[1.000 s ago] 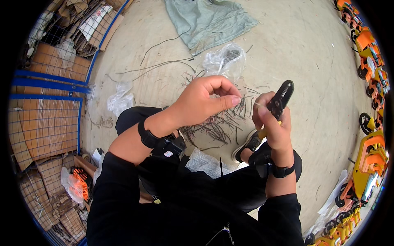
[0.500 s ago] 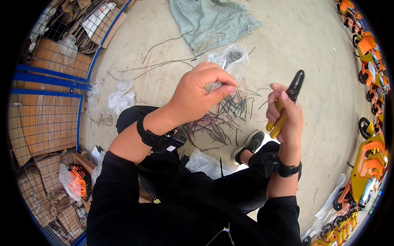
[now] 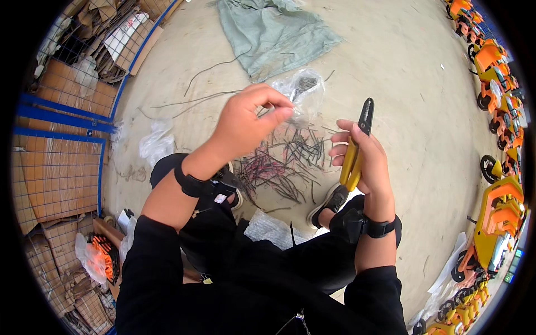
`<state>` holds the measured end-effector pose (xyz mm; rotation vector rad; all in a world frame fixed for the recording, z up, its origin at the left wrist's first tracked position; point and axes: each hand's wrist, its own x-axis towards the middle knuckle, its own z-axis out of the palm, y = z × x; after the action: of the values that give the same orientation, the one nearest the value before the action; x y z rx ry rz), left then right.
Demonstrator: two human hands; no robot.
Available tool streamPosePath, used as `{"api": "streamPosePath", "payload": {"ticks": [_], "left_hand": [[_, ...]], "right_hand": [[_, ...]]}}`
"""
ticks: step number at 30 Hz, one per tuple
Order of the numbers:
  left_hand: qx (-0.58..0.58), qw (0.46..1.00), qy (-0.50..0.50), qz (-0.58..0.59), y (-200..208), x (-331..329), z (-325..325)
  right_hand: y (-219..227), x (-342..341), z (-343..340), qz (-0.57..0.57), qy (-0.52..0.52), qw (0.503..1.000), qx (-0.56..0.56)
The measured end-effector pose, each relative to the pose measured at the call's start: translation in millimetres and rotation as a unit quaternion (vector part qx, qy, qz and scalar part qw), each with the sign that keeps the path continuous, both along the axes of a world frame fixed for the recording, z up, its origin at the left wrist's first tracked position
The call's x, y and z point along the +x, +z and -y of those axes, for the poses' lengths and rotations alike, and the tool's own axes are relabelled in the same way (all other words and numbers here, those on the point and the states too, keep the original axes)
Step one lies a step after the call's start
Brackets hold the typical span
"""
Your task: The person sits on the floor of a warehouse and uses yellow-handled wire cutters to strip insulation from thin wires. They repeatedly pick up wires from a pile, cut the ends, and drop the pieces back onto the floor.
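My left hand (image 3: 237, 123) is raised above the floor, thumb and forefinger pinched together. Whatever sits in that pinch is too small to make out. My right hand (image 3: 373, 164) holds wire strippers (image 3: 350, 166) with yellow handles against the palm, their black jaws pointing up and away from me. The thumb lies across the tool while the fingertips extend toward the left. Below both hands, a loose pile of short cut wires (image 3: 268, 170), mostly dark with some reddish ones, is scattered on the floor. Just beyond my left fingertips lies a clear plastic bag (image 3: 312, 92) with dark bits inside.
A grey-green cloth sheet (image 3: 273, 39) and several long wires lie farther out. Blue mesh cages (image 3: 61, 131) full of cardboard line the left. Yellow and orange small bikes (image 3: 497, 218) stand along the right. Bubble wrap (image 3: 268, 229) is between my feet.
Both hands have moved left, and the right is slightly lower. My right fingers now stretch out farther from the strippers. The view has shifted slightly.
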<state>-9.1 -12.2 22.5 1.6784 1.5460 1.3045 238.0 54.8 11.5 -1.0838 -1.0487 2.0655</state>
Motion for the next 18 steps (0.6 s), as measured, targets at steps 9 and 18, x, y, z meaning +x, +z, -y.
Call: {"api": "streamPosePath", "payload": {"ticks": [9, 18], "left_hand": [[-0.063, 0.966, 0.033, 0.249, -18, -40, -20], [-0.065, 0.967, 0.036, 0.242, -27, -45, -25]], "right_hand": [[-13, 6, -11, -0.158, 0.051, 0.980, -0.111], [-20, -3, -2, 0.049, -0.021, 0.995, 0.081]]}}
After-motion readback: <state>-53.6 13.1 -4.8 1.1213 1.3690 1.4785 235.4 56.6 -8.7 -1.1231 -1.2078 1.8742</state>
